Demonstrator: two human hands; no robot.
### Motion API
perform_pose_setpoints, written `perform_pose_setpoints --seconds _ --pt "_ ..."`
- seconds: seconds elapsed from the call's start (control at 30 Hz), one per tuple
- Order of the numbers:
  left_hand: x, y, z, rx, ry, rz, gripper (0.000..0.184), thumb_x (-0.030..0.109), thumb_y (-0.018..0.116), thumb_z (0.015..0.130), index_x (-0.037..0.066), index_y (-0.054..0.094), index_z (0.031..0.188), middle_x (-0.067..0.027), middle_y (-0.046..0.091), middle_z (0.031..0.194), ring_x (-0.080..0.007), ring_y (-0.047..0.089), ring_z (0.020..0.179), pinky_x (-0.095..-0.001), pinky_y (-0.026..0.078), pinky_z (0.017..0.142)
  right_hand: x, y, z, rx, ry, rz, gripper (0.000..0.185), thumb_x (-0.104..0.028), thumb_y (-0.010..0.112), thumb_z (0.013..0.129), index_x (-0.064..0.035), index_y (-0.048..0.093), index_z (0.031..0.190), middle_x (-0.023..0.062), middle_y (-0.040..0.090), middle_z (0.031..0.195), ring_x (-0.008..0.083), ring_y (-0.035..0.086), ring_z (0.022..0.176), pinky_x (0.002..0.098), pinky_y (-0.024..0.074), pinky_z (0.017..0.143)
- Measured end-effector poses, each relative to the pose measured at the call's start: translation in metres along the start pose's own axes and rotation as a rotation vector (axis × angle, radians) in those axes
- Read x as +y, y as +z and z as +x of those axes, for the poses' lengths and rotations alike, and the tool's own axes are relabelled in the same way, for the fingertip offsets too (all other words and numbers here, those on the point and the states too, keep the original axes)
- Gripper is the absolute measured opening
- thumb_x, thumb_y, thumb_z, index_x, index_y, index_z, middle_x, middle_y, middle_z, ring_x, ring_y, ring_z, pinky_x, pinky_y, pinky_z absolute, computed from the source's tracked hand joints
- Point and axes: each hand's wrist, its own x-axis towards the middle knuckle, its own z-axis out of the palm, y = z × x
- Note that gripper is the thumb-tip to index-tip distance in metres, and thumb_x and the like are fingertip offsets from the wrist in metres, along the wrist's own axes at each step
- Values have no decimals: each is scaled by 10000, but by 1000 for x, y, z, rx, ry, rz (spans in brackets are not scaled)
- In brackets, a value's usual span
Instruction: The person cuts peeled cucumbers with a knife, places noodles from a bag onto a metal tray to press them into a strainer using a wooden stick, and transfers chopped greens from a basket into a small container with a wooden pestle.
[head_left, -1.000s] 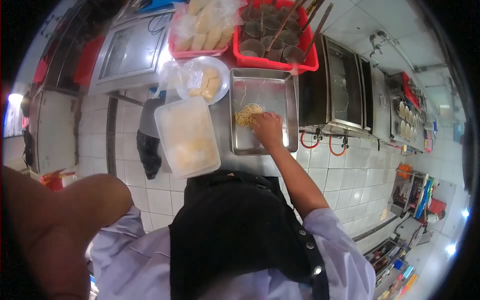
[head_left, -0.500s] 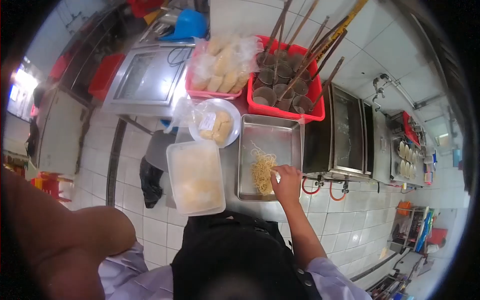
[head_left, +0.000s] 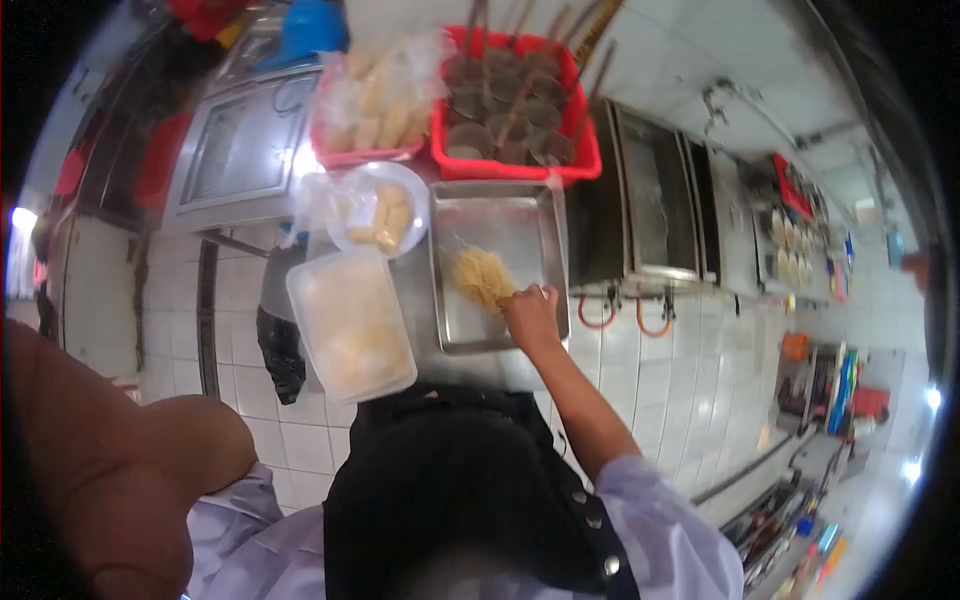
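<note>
Pale floor tiles [head_left: 660,400] surround the steel table [head_left: 460,370] I am watching through the head camera. On it sits a metal tray [head_left: 510,220], with the yellow noodles [head_left: 480,277] inside, left of its middle and slightly blurred. Over the tray's near right part I see the person's right hand [head_left: 532,315], fingers bent and touching the noodles' near end (from my remote seat I cannot tell how tightly they close, or whether they pinch any strands). At far left, the left arm [head_left: 100,450] looms large; its fingers are out of my sight, their state unknown to me. Left of the tray are a translucent plastic box [head_left: 350,320] and a plate [head_left: 418,200] bearing pale pieces [head_left: 390,215].
</note>
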Motion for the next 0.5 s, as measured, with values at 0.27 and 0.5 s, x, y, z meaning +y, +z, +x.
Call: perform_pose_setpoints --seconds 0.27,0.5 --pt "-12 93 -76 384 -507 -184 465 164 621 954 -27 517 1365 -211 567 1347 -351 528 1292 -483 374 1141 -12 -46 -7 538 -51 254 238 -109 608 868 -215 743 1032 -3 691 982 213 596 954 456 376 918" --pt "23 168 -101 242 -997 -269 300 28 603 908 -33 577 1200 -153 546 1192 -258 531 1135 -382 362 1064 -30 -109 -15 643 37 453 227 -186 670 866 -184 732 1084 19 706 963 211 626 928 431 370 901"
